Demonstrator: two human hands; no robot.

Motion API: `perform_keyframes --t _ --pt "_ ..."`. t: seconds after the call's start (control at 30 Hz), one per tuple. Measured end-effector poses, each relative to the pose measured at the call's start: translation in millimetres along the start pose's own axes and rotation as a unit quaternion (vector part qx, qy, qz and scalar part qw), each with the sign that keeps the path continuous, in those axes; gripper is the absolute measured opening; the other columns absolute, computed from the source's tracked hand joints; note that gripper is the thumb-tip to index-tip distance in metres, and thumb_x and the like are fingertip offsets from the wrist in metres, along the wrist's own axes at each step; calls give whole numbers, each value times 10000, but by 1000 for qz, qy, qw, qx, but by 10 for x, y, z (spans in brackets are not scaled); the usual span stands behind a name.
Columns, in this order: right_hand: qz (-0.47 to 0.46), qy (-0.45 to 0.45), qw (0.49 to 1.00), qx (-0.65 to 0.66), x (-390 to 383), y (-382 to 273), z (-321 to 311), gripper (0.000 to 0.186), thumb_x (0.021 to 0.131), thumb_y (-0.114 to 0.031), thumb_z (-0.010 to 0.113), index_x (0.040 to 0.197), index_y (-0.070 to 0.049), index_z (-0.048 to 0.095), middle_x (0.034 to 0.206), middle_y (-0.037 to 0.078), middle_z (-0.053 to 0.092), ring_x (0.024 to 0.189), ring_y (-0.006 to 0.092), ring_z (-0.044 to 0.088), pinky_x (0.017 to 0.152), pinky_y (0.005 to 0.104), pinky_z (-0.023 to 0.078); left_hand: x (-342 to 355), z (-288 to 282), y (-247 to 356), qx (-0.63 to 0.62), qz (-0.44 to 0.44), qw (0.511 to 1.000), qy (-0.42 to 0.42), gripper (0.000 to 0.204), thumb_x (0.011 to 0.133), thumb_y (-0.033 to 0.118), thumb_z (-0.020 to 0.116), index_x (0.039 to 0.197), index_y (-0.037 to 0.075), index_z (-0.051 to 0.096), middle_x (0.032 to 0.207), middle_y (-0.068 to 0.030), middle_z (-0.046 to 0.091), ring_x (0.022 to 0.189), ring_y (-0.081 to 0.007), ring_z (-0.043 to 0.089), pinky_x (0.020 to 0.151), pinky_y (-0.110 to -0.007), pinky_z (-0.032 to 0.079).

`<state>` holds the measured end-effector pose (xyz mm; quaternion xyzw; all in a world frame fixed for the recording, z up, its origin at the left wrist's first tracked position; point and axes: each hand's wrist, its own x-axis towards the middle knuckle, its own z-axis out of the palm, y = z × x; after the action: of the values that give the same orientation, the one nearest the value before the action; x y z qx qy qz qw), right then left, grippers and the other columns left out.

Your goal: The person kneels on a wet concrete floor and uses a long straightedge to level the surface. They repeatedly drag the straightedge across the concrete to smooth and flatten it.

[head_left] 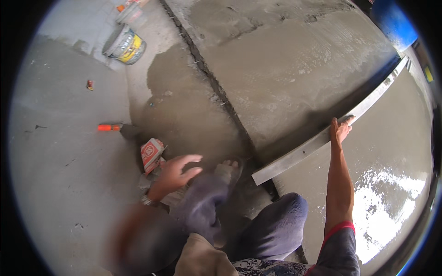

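- Straightedge, long flat metal screed bar, lies diagonally across the wet cement floor, running from near the person's foot out toward the upper right; its near end sits just right of the dark joint between two slabs.
- Right hand is clamped on the bar's upper edge about mid-length, fingers curled over it, arm fully stretched.
- Left hand is open, fingers spread, gripping nothing; it hovers above a crumpled red-and-white bag just left of the knee. It's motion-blurred, so I can't tell if it touches anything.
- Step in hand, as I read it: levelling the fresh mortar, one hand on the bar. The left looks to be either bracing or on its way over.
- Next move calls for a second grip nearer the bar's low end, even pressure along the length, and a flat pull so the edge doesn't dig in.
- Foot in a sandal is planted right at the joint, close to the bar's end.
- Mid-range: trowel with an orange handle lies on the dry floor to the left, well apart from both hands.
- Far: buckets at upper left, a blue object at upper right, cut by the rim.
- Hard to make out: the left forearm is smeared, the bar's far end bends into the fisheye edge, and glare on the wet patch at lower right hides the surface finish.
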<state>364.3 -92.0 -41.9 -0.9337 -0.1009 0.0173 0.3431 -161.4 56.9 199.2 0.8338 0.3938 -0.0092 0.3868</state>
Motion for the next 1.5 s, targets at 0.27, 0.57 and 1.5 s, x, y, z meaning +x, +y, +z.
perform_keyframes --t 0.27,0.57,1.5 --pt "14 11 999 -28 43 68 27 1016 790 -272 692 1584 -87 85 1337 350 418 1193 498 527 1014 521 459 -591 -515 1230 59 83 995 -6 359 891 233 713 1176 20 667 1148 -128 710 1074 -233 676 972 -372 500" --pt "-77 22 994 -69 56 357 124 935 869 -415 638 1589 -82 143 1453 329 388 1294 480 440 1090 527 369 410 17 810 198 250 922 -219 519 855 386 719 1236 54 604 1200 -133 640 1141 -281 619 1002 -415 458" --pt "270 82 920 -272 -1464 -1342 236 879 867 -267 693 1580 -116 199 1214 251 496 1059 404 558 868 483 493 3624 -886 829 287 522 634 -493 337 877 372 694 958 49 641 916 -120 671 935 -304 646 825 -414 496"
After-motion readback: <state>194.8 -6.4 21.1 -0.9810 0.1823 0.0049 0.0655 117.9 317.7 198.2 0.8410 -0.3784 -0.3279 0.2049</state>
